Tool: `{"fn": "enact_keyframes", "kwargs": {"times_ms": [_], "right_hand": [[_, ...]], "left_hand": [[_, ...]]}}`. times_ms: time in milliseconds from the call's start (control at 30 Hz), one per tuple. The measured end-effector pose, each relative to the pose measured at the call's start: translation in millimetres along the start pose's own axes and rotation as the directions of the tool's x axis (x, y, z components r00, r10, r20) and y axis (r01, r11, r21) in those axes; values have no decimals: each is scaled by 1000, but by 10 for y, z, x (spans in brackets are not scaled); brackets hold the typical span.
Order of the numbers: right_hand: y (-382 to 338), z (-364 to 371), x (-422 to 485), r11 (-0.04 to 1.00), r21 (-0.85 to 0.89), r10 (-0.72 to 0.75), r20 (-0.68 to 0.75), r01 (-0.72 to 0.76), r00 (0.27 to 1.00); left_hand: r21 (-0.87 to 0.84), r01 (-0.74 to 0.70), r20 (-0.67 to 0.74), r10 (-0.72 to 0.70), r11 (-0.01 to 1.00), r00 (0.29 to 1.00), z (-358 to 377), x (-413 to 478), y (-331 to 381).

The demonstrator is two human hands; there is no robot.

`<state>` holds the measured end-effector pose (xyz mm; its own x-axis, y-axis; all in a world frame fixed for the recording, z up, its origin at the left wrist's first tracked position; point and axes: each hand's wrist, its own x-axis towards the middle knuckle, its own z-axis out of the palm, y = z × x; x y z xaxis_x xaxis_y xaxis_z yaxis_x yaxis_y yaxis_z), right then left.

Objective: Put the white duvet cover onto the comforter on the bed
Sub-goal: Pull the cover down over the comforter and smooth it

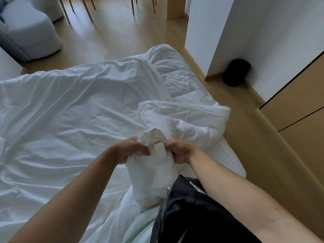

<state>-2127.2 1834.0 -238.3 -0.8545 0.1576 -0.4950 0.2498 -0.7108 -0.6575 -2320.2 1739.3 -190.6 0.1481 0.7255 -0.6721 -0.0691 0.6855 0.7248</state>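
1. Grip. I read both hands as clenched on one bunch [152,137] of white cloth. The left hand [130,149] grasps it from the left with fingers curled round the fabric. The right hand [178,151] grasps it from the right, thumb on the near side. The two hands sit just beside each other, with only the bunch between them.

2. Bunch. A small white tab [160,151] shows on the bunch between the hands. Below the hands, the cloth hangs toward me in a loose fold. I cannot tell whether the bunch is cover alone or cover with comforter inside it.

3. Cover. The cover [70,111] lies spread and wrinkled over the left and centre of the bed [231,155]. It runs from the near edge to the far edge.

4. Comforter. The comforter [177,79] is exposed on the right side of the bed, quilted and crumpled. One part is heaped at the far right corner. Another part is folded over just beyond the hands, touching the bunch.

5. Near field. A dark garment [189,213] sits under the right forearm, at the near edge of the bed.

6. Surroundings. The floor [114,35] is light wood. A pale sofa [29,30] stands far left, with chair legs [87,9] beyond. A black object [235,72] rests on the floor against the white wall [263,41] on the right. A wood cabinet [298,95] stands on the right, nearer than that object.
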Motion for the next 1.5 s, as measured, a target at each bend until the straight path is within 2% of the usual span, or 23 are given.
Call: {"fn": "enact_keyframes", "kwargs": {"times_ms": [133,233,333,433,533,567,600,633,667,700,733,767,800,867,933,967,1067,1167,1200,1267,1333,1400,1500], "right_hand": [[-25,-4,13,999,-25,47,53,-46,997],[-63,54,85,990,-115,61,-156,-80,986],[-65,167,188,956,-291,-95,-397,-27,913],[-51,302,279,799,-598,-317,-498,-55,807],[17,337,356,581,-806,-534,-483,-115,694],[45,333,369,516,-850,-598,-444,-104,667],[66,330,379,440,-892,-649,-393,-100,652],[84,341,378,353,-930,-687,-332,-102,647],[101,356,376,265,-958,-715,-269,-105,645],[120,379,372,184,-978,-743,-206,-101,637],[136,401,370,112,-990,-772,-142,-87,620],[154,429,374,43,-997,-798,-73,-65,598],[177,458,381,-23,-999,-819,-5,-43,573],[217,507,404,-151,-988,-839,122,-13,530],[242,544,433,-225,-974,-839,203,17,505],[246,550,443,-235,-971,-834,222,38,506],[241,557,437,-227,-966,-795,256,120,551],[211,555,379,-174,-966,-703,257,189,664],[211,555,354,-125,-967,-684,245,221,687],[211,580,309,119,-959,-684,107,255,722],[173,599,305,393,-896,-672,-128,205,730],[134,582,336,534,-830,-632,-268,158,727],[118,555,358,660,-738,-514,-309,139,800]], "left_hand": [[34,-27,-171,32,999,985,-25,2,2],[69,-47,-261,64,996,963,-38,23,-26],[134,-92,-406,139,987,903,-27,64,-77],[323,-58,-508,225,945,832,30,86,-132],[512,109,-602,265,852,754,98,-3,-187],[466,116,-670,265,877,694,152,-55,-218],[333,53,-753,232,941,616,217,-116,-238],[123,-56,-820,133,991,556,281,-168,-250],[-139,-158,-825,-26,978,565,347,-210,-260],[-397,-177,-732,-194,900,653,399,-231,-278],[-601,-116,-561,-314,791,766,445,-247,-284],[-725,-42,-396,-366,688,842,480,-248,-280],[-791,-1,-287,-369,612,884,498,-240,-264],[-846,-26,-236,-330,533,914,471,-169,-230],[-853,-103,-299,-316,512,900,395,-100,-181],[-836,-133,-345,-322,533,881,350,-77,-162],[-776,-193,-446,-307,600,841,220,-55,-190],[-735,-271,-506,-237,622,829,111,-97,-270],[-721,-296,-517,-202,627,832,80,-117,-298],[-687,-314,-523,-146,655,840,29,-155,-348],[-675,-293,-497,-124,677,859,18,-174,-392],[-677,-280,-468,-104,681,878,15,-189,-425],[-641,-279,-451,-57,715,891,-11,-221,-459]]}}
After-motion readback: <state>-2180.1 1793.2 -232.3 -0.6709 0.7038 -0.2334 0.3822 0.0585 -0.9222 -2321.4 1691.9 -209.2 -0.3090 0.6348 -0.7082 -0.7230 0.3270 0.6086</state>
